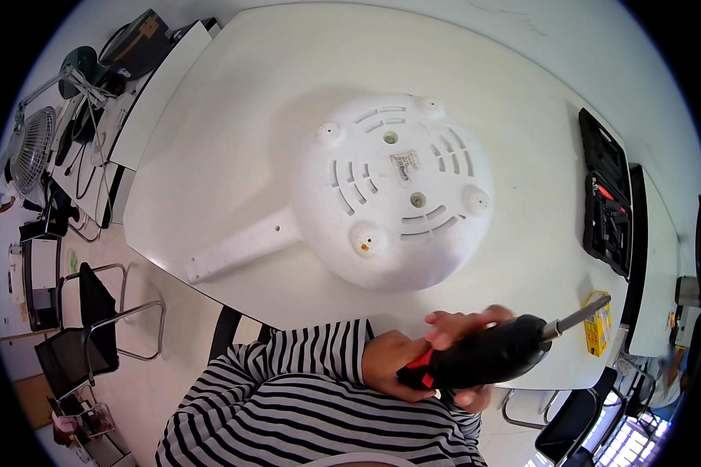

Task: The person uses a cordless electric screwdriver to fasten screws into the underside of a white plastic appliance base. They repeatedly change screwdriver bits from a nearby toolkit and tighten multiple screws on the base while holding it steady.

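Note:
Close to my body, at the table's near edge, I hold a black power screwdriver with red parts and a long metal bit that points up to the right. My left hand is closed round its rear end, some fingers lying along its upper side. Beneath the tool, fingertips of my right hand press against it; the rest of that hand is hidden. Farther off, a white round housing with a long handle lies underside up. It shows vent slots, stubby feet, two recessed holes and a paper label.
On the white table's right side lie an open black tool case and a yellow box, partly behind the bit. Left of the table are black chairs, a fan and another desk with cables. Another chair stands at lower right.

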Demonstrator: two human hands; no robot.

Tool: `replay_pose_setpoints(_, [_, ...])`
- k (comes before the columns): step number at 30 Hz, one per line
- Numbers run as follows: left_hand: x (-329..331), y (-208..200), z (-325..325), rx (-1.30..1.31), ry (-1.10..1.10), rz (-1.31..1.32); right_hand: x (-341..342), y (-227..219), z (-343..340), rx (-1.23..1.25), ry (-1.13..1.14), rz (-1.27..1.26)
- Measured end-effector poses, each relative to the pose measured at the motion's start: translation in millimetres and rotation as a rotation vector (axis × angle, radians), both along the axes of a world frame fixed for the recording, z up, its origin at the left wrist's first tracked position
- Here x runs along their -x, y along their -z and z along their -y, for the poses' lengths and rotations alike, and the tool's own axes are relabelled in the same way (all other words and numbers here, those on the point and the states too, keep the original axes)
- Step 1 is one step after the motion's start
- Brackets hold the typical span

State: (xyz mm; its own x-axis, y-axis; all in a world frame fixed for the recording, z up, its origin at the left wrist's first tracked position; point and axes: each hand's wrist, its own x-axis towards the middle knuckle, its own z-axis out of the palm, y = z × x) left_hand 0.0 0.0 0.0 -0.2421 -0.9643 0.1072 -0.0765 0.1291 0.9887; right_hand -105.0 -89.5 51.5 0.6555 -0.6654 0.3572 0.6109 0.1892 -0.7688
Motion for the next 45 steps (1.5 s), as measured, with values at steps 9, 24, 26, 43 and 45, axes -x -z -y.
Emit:
replay_pose_setpoints(9, [-9, 6, 25, 0.073, 0.013, 0.066, 3, 39, 15, 0.097, -0.068, -0.155])
replay_pose_setpoints(24, [-8, 3, 29, -0.082, 0.026, 0.109, 10, 26, 7, -0.134, 0.056, -0.426])
replay_pose_setpoints(26, [-11, -4, 29, -0.170, 0.038, 0.082, 10, 27, 8, -0.106, 0.031, -0.402])
replay_pose_setpoints(43, [-7, 10, 26, -0.056, 0.020, 0.161, 9, 25, 8, -0.080, 0.057, -0.407])
replay_pose_setpoints(45, [-7, 10, 26, -0.035, 0.010, 0.154, 9, 23, 8, -0.077, 0.061, -0.409])
